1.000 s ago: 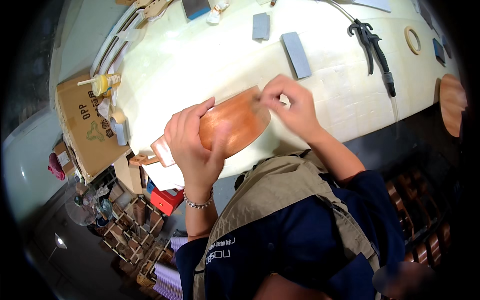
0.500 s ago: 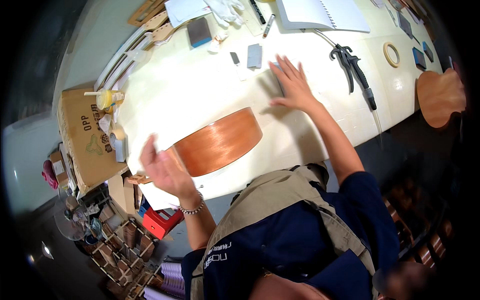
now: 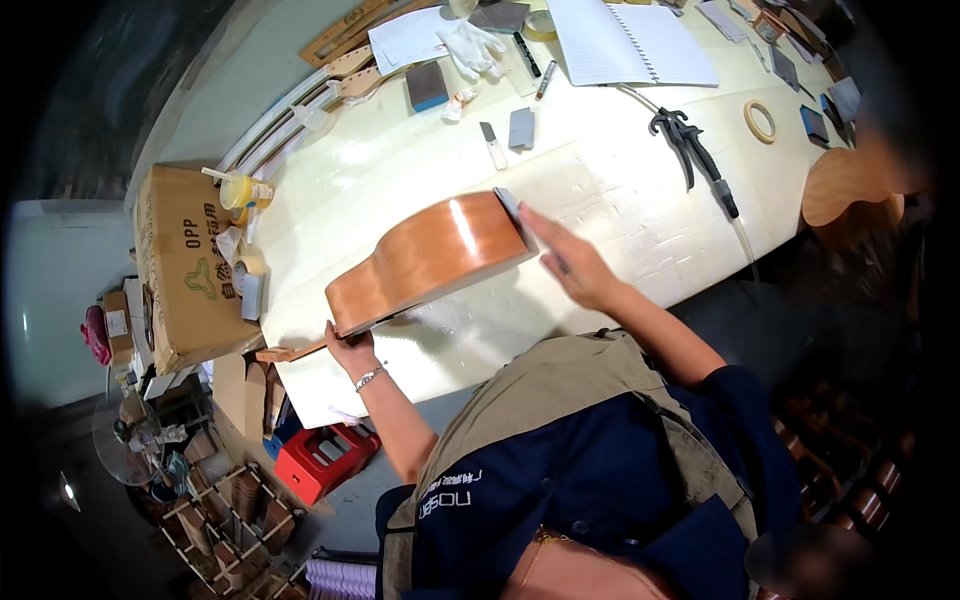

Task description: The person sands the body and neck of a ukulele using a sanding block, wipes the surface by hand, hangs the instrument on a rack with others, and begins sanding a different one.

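A reddish-brown wooden ukulele or small guitar body [image 3: 425,255] stands on its side on the white worktable [image 3: 560,300]. Its neck [image 3: 298,352] points out toward the lower left. My left hand [image 3: 352,350] grips the body close to where the neck joins, its fingers partly hidden beneath. In my right hand [image 3: 575,262] is a flat grey sanding pad [image 3: 508,204], pressed to the rounded right end of the body.
Beyond the body lie a blade [image 3: 493,145], a grey pad [image 3: 522,128] and a grey-blue block [image 3: 427,88]. An air blow gun [image 3: 690,150] with its hose, a tape roll [image 3: 759,121] and an open notebook [image 3: 630,45] lie farther right and back. A cardboard box [image 3: 185,270] borders the left.
My left hand has come down and taken hold of the body, which is now tilted and turned. My right hand has picked the grey pad off the table and brought it to the body's end.
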The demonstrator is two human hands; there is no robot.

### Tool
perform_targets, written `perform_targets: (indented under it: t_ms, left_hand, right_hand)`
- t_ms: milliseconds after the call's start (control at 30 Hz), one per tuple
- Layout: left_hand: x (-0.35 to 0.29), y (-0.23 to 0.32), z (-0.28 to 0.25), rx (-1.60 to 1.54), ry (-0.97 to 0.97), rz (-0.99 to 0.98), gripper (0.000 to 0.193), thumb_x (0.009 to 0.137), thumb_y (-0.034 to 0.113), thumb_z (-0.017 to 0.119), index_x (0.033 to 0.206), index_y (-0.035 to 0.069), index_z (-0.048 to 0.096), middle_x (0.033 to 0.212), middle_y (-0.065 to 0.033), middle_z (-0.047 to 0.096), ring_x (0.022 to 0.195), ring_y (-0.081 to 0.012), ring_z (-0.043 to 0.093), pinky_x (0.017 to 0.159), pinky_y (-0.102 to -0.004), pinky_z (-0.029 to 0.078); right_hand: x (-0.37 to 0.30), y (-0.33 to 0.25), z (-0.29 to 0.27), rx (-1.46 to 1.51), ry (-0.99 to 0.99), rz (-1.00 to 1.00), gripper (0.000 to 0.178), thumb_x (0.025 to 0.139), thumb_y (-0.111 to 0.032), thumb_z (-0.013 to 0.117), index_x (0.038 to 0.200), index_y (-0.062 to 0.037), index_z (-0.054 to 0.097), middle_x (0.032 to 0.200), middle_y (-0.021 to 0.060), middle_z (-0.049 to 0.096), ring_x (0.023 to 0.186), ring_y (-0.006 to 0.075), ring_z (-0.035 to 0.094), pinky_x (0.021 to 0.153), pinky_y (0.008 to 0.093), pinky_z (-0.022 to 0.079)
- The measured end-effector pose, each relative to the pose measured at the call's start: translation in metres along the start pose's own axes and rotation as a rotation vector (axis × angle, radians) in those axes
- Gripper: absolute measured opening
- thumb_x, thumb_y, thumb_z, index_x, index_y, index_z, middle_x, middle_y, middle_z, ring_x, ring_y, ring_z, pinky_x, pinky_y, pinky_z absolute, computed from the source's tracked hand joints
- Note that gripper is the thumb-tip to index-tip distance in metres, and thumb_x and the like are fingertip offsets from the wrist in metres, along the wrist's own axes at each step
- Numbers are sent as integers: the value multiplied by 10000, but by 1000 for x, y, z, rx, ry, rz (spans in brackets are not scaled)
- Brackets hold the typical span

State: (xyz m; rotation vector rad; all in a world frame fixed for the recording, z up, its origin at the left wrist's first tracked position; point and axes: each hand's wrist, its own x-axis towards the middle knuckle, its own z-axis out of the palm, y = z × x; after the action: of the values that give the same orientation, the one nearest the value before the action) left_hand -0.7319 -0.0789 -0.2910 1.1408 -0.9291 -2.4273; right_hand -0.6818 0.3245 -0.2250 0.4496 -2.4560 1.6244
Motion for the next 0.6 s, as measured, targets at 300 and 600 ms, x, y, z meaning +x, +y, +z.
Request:
perform_targets:
  t_ms: [300, 600]
  left_hand:
    - [-133, 7, 114, 155, -59, 548, 297, 856, 181, 578, 929, -6, 361, 822, -118, 514, 763, -199, 546, 722, -334, 520]
    - [-108, 9, 98, 168, 13, 450, 296, 880, 171, 519, 1048, -54, 426, 898, -86, 502, 789, -155, 544, 687, -289, 508]
  right_hand:
    - [30, -48, -11, -591, 153, -62, 640, 864, -372, 536, 1361, -12, 353, 1376, 207, 350, 1303, 315, 311, 1067, 417, 248]
    - [21, -12, -9, -104, 191, 105, 636, 883, -411, 502, 1359, -15, 356, 1444, 154, 306, 1358, 322, 230, 1107, 455, 124]
